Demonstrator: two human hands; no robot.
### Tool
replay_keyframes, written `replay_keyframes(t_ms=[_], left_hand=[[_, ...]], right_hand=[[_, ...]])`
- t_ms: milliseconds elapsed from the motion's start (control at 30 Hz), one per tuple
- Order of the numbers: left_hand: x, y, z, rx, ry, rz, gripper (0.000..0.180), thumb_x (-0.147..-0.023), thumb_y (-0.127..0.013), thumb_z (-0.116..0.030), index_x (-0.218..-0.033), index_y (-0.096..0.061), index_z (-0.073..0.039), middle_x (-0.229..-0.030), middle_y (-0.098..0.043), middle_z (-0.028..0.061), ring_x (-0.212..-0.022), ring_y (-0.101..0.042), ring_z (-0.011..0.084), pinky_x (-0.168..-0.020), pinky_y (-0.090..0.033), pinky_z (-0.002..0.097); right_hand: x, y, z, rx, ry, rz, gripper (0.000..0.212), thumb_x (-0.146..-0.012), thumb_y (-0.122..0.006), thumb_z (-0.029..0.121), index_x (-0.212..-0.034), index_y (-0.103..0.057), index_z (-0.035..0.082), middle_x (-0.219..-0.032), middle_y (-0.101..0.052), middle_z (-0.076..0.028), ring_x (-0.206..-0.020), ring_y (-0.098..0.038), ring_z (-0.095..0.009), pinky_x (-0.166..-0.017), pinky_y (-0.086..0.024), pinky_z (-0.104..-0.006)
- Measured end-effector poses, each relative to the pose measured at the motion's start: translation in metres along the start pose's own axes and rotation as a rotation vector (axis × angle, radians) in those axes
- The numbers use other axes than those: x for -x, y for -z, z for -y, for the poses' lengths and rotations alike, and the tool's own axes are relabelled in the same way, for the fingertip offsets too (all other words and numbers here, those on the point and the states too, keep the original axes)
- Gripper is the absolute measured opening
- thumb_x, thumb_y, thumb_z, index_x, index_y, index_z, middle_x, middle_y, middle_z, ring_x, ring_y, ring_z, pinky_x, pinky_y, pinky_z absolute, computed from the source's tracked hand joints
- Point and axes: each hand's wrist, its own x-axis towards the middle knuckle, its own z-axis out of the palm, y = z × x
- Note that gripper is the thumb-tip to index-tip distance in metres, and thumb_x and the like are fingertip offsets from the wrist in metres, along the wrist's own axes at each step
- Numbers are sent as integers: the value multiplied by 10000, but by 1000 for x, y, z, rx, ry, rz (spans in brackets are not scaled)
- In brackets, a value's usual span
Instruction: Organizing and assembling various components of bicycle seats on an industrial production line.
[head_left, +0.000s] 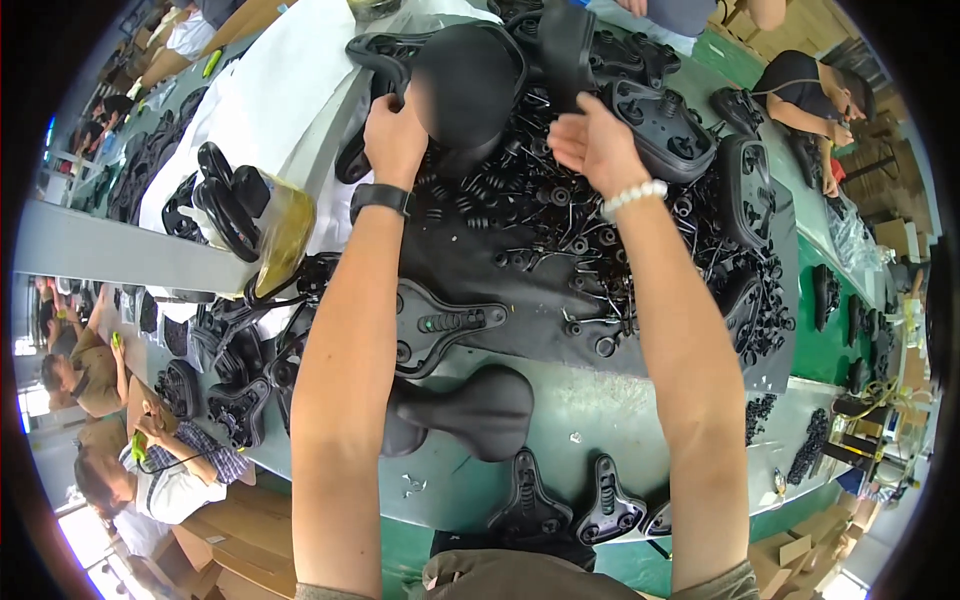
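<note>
My left hand (pixel 396 140) is at the near left edge of a dark, rounded, smeared piece (pixel 468 90) that looks like a bicycle saddle. Its fingers close at that edge, and their tips are blurred. My right hand (pixel 600 150) hovers open over loose metal parts, its fingers stretched toward the left and nothing in them. Beneath and between both hands, springs (pixel 480 190) and small black bolts and fittings (pixel 570 245) lie on a black sheet (pixel 450 265). Just beyond the right hand sits an upturned saddle (pixel 660 130), its underside showing.
Nearer to me lie a padded saddle (pixel 480 410), an upturned saddle base (pixel 440 320) and more bases (pixel 610 500) along the table edge (pixel 450 510). A grey beam (pixel 130 250) juts in from the left beside a yellowish plastic container (pixel 285 235). Other people work at both sides.
</note>
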Motion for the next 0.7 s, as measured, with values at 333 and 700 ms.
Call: replay_keyframes(t_ms=[333, 700], left_hand=[[74, -35, 171, -661, -205, 292, 701, -804, -713, -303, -1413, -467, -57, -1408, -460, 234, -1228, -502, 454, -1037, -443, 479], [50, -66, 215, -721, -425, 369, 475, -864, -638, -190, -1317, -508, -132, -1330, -485, 192, -1034, -616, 442, -850, -556, 488]], right_hand=[[0, 16, -191, 1366, 826, 179, 733, -730, -777, 300, -1366, -524, 40, -1377, -508, -177, -1246, -479, -365, -1041, -438, -440], [-58, -27, -262, 1562, 1089, 95, 494, -799, -670, 175, -1278, -572, 103, -1150, -533, -129, -994, -578, -277, -769, -539, -362]])
